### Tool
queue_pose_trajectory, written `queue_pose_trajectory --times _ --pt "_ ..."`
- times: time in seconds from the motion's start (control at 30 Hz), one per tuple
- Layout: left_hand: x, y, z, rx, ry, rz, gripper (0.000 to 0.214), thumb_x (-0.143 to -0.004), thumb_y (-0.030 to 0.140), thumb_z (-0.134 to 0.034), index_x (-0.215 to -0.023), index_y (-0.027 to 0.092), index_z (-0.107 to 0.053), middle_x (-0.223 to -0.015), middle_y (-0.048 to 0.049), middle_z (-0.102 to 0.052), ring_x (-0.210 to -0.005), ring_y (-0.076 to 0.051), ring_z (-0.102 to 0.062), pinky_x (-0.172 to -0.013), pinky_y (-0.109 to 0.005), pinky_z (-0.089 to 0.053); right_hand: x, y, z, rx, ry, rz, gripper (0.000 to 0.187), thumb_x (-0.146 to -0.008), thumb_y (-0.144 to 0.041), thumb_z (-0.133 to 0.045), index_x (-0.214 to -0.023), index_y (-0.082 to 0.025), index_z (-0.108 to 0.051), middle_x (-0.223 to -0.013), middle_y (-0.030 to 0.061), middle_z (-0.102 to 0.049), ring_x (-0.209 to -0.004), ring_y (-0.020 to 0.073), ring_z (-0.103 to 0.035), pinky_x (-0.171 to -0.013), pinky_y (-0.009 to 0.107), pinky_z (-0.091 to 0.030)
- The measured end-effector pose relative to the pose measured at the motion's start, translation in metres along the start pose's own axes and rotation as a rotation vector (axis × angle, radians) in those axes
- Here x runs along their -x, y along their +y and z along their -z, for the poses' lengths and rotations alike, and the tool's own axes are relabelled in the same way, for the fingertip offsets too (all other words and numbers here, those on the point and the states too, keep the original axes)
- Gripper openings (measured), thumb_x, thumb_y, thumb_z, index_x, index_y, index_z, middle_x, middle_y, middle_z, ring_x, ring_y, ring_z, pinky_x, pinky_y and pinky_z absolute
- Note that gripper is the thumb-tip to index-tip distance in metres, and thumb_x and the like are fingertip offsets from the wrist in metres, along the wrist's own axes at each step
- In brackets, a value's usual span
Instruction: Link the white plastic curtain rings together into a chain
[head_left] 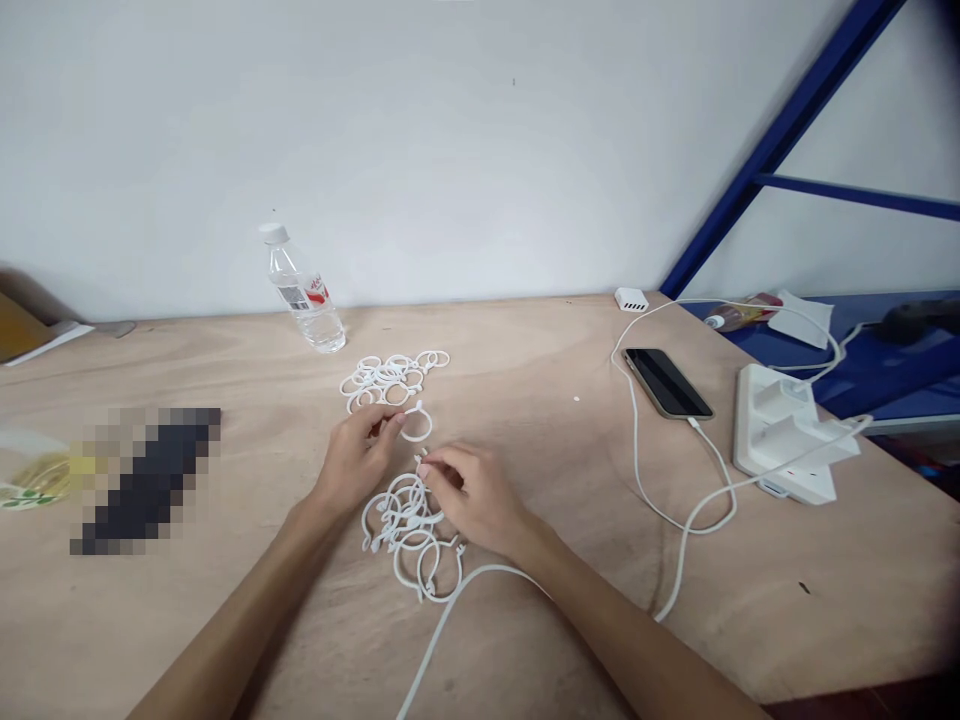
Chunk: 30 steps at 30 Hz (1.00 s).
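My left hand (360, 452) pinches a white plastic ring (430, 425), which looks like a curtain ring, at its left side between thumb and fingers. Just nearer to me, my right hand (480, 495) has thumb and fingertips closed on the end of another white ring at the top of the near pile. That near pile of rings (411, 522), several of them with small knobs or eyelets, lies tangled under and left of my right fingers. Beyond my left hand sits a far pile of similar white rings (388, 374).
A clear water bottle (319, 322) stands near the wall. To the right lie a phone (669, 382) on a white cable (636, 450), a power strip (746, 425) with plugs and a small white charger (631, 299). Another cable (442, 630) runs under my right forearm. A blurred dark item (154, 485) lies left.
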<state>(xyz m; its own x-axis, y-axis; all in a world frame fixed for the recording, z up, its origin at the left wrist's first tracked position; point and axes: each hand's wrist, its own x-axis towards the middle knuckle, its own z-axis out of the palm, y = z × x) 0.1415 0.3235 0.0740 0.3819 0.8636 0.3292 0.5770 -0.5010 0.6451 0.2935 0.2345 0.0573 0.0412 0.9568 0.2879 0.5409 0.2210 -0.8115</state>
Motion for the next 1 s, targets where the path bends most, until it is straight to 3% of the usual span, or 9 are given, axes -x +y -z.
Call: queue_pose_trajectory --times 0.1,0.2,0.33,0.57,0.87,1.0 --pt "0.015 0.009 0.003 0.108 0.007 0.088 0.026 -0.087 0.034 -0.048 -0.085 0.017 -0.067 -0.076 -0.0013 -0.068 -0.065 -0.014 -0.055 -0.061 -0.024 -0.042 -0.002 -0.004 0.002 -0.129 0.101 -0.085 0.018 -0.086 -0.028 -0.053 -0.079 -0.017 -0.066 -0.073 0.0024 -0.064 -0.066 0.0143 -0.054 -0.063 0.027 -0.041" --pt "0.027 0.014 -0.002 0.161 0.020 0.049 0.023 -0.087 0.032 -0.050 -0.086 0.016 -0.067 -0.077 -0.0022 -0.068 -0.068 -0.014 -0.057 -0.063 -0.024 -0.043 -0.006 -0.008 0.007 -0.330 0.203 -0.227 0.020 -0.082 -0.035 -0.057 -0.080 -0.016 -0.064 -0.071 0.0017 -0.062 -0.065 0.0141 -0.053 -0.062 0.026 -0.041" --pt "0.035 0.021 -0.011 0.156 0.030 -0.094 0.020 -0.090 0.025 -0.048 -0.086 0.016 -0.065 -0.076 -0.0033 -0.065 -0.069 -0.014 -0.056 -0.065 -0.025 -0.043 -0.010 -0.014 0.011 -0.636 0.009 -0.305 0.033 -0.080 -0.044 -0.057 -0.064 -0.016 -0.062 -0.062 0.0001 -0.057 -0.055 0.0108 -0.045 -0.053 0.025 -0.034" --pt "0.034 0.018 -0.006 0.010 0.064 -0.430 0.013 -0.088 0.017 -0.051 -0.079 0.016 -0.061 -0.068 -0.0033 -0.060 -0.066 -0.014 -0.050 -0.065 -0.028 -0.043 -0.004 -0.020 0.012 -0.876 -0.148 -0.465 0.032 -0.078 -0.044 -0.062 -0.066 -0.015 -0.062 -0.062 0.0003 -0.058 -0.044 0.0053 -0.031 -0.044 0.023 -0.018" --pt "0.026 0.016 0.001 -0.023 0.145 -0.611 0.021 -0.086 0.007 -0.049 -0.069 0.016 -0.056 -0.057 -0.0008 -0.052 -0.055 -0.013 -0.041 -0.055 -0.025 -0.037 -0.002 -0.019 0.003 -0.847 -0.168 -0.300 0.035 -0.081 -0.047 -0.059 -0.063 -0.016 -0.056 -0.058 -0.0017 -0.050 -0.051 0.0082 -0.034 -0.049 0.024 -0.025" --pt "0.026 0.012 -0.001 -0.040 0.161 -0.507 0.025 -0.086 0.010 -0.049 -0.063 0.015 -0.057 -0.053 0.0003 -0.049 -0.051 -0.011 -0.041 -0.052 -0.024 -0.035 0.000 -0.021 0.006 -0.731 -0.188 -0.218 0.037 -0.084 -0.048 -0.055 -0.063 -0.017 -0.055 -0.060 -0.0012 -0.049 -0.055 0.0096 -0.037 -0.052 0.024 -0.029"
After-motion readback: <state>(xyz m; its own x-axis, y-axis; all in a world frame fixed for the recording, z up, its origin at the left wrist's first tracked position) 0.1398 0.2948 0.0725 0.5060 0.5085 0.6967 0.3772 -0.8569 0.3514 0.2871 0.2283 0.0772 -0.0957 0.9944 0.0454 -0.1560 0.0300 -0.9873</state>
